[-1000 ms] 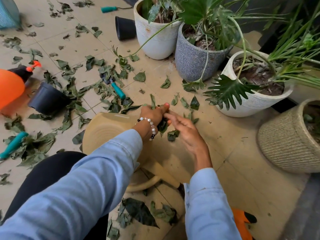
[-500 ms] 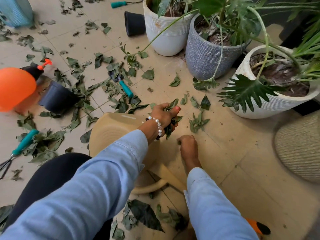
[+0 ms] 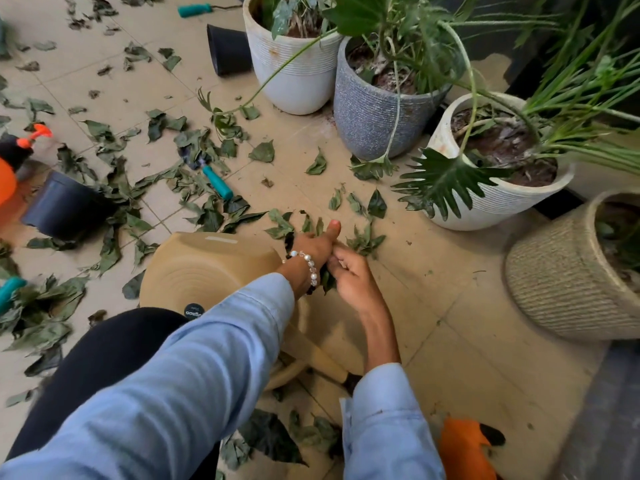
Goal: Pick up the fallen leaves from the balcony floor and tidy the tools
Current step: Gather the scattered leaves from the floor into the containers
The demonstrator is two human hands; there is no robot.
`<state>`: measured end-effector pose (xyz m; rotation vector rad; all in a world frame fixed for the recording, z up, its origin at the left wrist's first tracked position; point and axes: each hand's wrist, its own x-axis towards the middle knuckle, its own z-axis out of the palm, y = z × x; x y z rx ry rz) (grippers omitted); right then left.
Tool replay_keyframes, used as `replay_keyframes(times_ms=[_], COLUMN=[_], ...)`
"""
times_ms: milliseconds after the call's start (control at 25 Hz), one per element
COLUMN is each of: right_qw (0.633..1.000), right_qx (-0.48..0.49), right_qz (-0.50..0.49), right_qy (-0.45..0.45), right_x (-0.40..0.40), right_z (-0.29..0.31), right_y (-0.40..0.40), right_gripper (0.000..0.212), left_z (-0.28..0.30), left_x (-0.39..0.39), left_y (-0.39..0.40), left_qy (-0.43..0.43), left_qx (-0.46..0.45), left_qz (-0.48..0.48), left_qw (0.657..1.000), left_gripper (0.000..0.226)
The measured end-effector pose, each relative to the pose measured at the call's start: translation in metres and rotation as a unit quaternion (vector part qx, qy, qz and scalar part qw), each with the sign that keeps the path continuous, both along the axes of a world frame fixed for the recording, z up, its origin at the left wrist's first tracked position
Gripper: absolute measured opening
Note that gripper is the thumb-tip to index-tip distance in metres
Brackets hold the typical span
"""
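Observation:
Dry green leaves (image 3: 114, 188) litter the tiled balcony floor, thickest at the left. My left hand (image 3: 313, 249), with a bead bracelet on its wrist, grips a bunch of gathered leaves (image 3: 327, 283). My right hand (image 3: 353, 278) is curled against that bunch from the right, pressing leaves into it. A small pile of loose leaves (image 3: 365, 239) lies just beyond both hands. A teal-handled trowel (image 3: 216, 181) rests among leaves ahead on the left. Another teal-handled tool (image 3: 194, 10) lies at the top, and a third teal handle (image 3: 8, 292) shows at the left edge.
A tan watering can (image 3: 207, 268) lies under my left arm. Two black pots (image 3: 65, 206) (image 3: 228, 50) lie tipped over. An orange sprayer (image 3: 7, 174) sits at the left. Planted pots (image 3: 294, 74) (image 3: 374, 116) (image 3: 498, 199) (image 3: 561, 282) line the right. An orange glove (image 3: 464, 448) is by my right sleeve.
My right hand dropped to the floor in a fist, then rose back to the bunch in my left hand. The left hand stayed closed on its leaves.

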<state>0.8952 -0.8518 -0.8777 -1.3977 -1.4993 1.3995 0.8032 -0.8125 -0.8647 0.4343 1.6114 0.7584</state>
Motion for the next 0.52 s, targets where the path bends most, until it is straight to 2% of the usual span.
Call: replay_keyframes(times_ms=[40, 80, 120, 160, 200, 240, 280, 320, 360, 400, 440, 480, 520], right_qw=[0.997, 0.985, 0.969, 0.955, 0.952, 0.958, 0.963, 0.960, 0.941, 0.906, 0.870, 0.847, 0.839], right_qx=[-0.047, -0.093, -0.110, -0.123, -0.131, -0.132, -0.129, -0.111, -0.068, -0.013, 0.035, 0.075, 0.110], right_qz=[0.028, 0.014, -0.042, -0.125, -0.198, -0.247, -0.220, -0.124, -0.005, 0.094, 0.159, 0.181, 0.169], right_qy=[0.062, 0.147, 0.216, 0.240, 0.193, 0.063, -0.090, -0.226, -0.332, -0.413, -0.464, -0.495, -0.504], right_x=[0.007, 0.016, 0.024, 0.028, 0.029, 0.027, 0.022, 0.017, 0.012, 0.009, 0.009, 0.011, 0.018], right_z=[0.003, 0.003, 0.000, -0.010, -0.022, -0.039, -0.053, -0.068, -0.083, -0.098, -0.108, -0.112, -0.117], right_y=[0.000, 0.000, -0.002, -0.002, 0.002, 0.005, 0.007, 0.008, 0.007, 0.004, -0.001, -0.008, -0.016], right_gripper=[0.032, 0.033, 0.032, 0.029, 0.027, 0.029, 0.037, 0.044, 0.049, 0.052, 0.053, 0.056, 0.061], left_z=[-0.001, 0.000, 0.001, 0.005, 0.007, 0.009, 0.009, 0.012, 0.011, 0.012, 0.012, 0.014, 0.015], left_x=[-0.002, -0.003, -0.003, -0.003, -0.004, -0.007, -0.009, -0.011, -0.013, -0.015, -0.017, -0.020, -0.022], left_y=[0.001, 0.001, 0.001, 0.001, 0.003, 0.004, 0.006, 0.006, 0.007, 0.007, 0.007, 0.006, 0.004], left_qy=[-0.008, -0.019, -0.026, -0.026, -0.022, -0.013, -0.003, 0.002, 0.001, -0.002, 0.000, 0.001, 0.002], left_qx=[0.002, 0.012, 0.021, 0.026, 0.030, 0.039, 0.049, 0.055, 0.057, 0.054, 0.053, 0.051, 0.043], left_qz=[0.014, 0.019, 0.021, 0.024, 0.030, 0.041, 0.048, 0.049, 0.049, 0.048, 0.046, 0.045, 0.042], left_qw=[1.000, 1.000, 0.999, 0.999, 0.999, 0.998, 0.998, 0.997, 0.997, 0.997, 0.997, 0.998, 0.998], left_gripper=[0.093, 0.082, 0.065, 0.049, 0.038, 0.033, 0.030, 0.028, 0.026, 0.026, 0.025, 0.023, 0.023])
